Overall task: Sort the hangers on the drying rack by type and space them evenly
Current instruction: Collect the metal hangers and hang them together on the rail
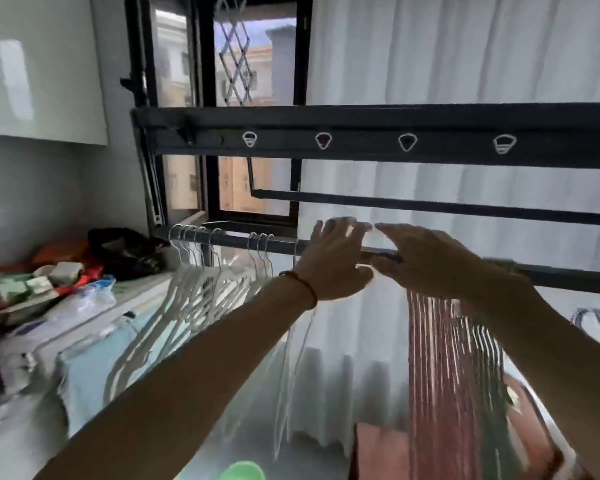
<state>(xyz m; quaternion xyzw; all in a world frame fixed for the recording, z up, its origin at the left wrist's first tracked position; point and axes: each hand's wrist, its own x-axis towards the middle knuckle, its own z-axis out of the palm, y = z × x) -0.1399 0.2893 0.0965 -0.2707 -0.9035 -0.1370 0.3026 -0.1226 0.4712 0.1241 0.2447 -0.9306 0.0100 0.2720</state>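
I record white hangers [201, 289] on a dark grey rail [568, 277], pink hangers [440, 358] beside them, a red cord bracelet [303, 284], white curtains [465, 57], a black window frame [201, 98], and white loop markings along the upper bar [361, 123].

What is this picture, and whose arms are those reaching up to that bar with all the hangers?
The camera sits on a person's head, so you see their own two arms as they would. They stand at a dark drying rack by a window. Both hands reach the rack's lowest bar. The left hand rests on it with fingers spread. The right hand lies over a bunch of pink hangers; the blur hides whether it grips them. White hangers hang in clusters further left. On the left, a counter holds a pile of packets and bags, too blurry to name.
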